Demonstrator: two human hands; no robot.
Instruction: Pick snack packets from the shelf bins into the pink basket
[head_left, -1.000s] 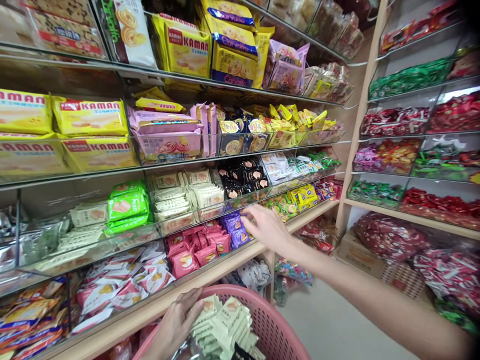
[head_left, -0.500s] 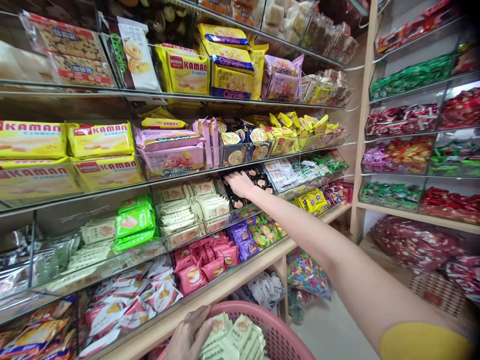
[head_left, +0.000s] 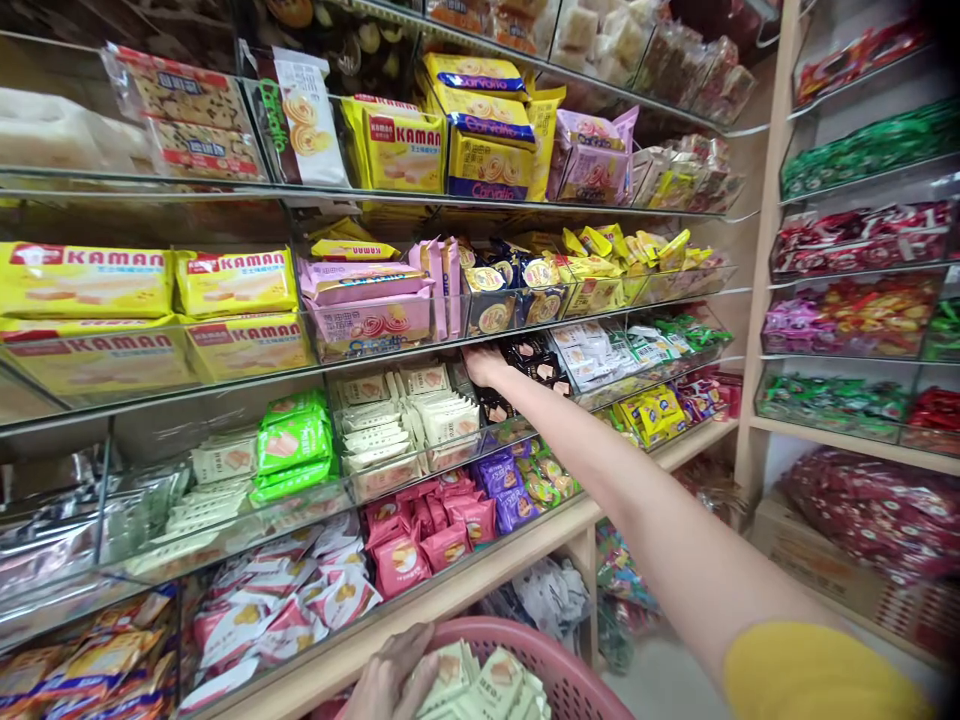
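Note:
My left hand point(head_left: 394, 675) is at the left rim of a pink plastic basket point(head_left: 551, 665), its fingers wrapped over that edge. Inside the basket lie several pale green snack packets point(head_left: 484, 685). My right arm stretches across to the shelf, and my right hand point(head_left: 484, 365) is in the compartment of black packets point(head_left: 529, 350). Its fingertips are hidden under the shelf edge above, so what they touch cannot be made out. Pale green packets point(head_left: 446, 415) stand in the compartment just left of it.
Clear-fronted shelves hold yellow wafer packs point(head_left: 240, 285), green packs point(head_left: 296, 435), red packets point(head_left: 401, 565) and purple packets point(head_left: 506, 485). A wooden ledge point(head_left: 480, 575) runs below. At the right stands another shelf unit point(head_left: 772, 200).
The shelves have shifted slightly right in view. My right hand has moved deeper and to the left side of the black packets' compartment. My left hand stays at the basket.

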